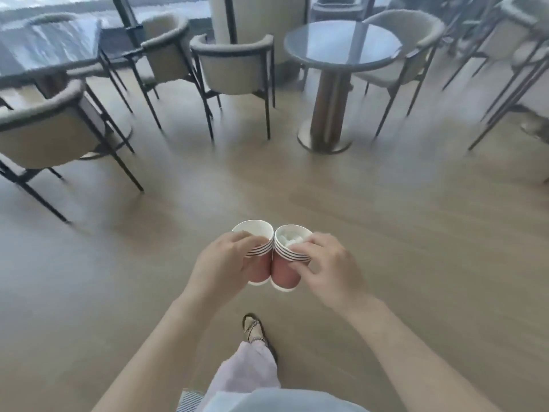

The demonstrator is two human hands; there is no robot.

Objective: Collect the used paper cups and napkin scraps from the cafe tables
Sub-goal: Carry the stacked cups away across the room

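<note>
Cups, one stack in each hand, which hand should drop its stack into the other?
Probably left: the left hand's stack looks empty on top, while the right hand's stack holds napkin scraps.

Two stacks of paper cups (258, 257) are held, one per hand; one round counter (341, 43) and five chairs (234, 63) are seen beyond them.

Two stacks of paper cups sit side by side and touching in front of the person, the left stack (256, 253) held by the left hand (221, 264), the right stack (289, 257) by the right hand (328, 267). Napkin scraps (289, 241) lie inside the right stack's top cup. Beyond them on the floor (386, 221), a round counter (341, 43) stands ahead to the right with chairs (234, 63) around it, and one foot (255, 331) is below the hands.
</note>
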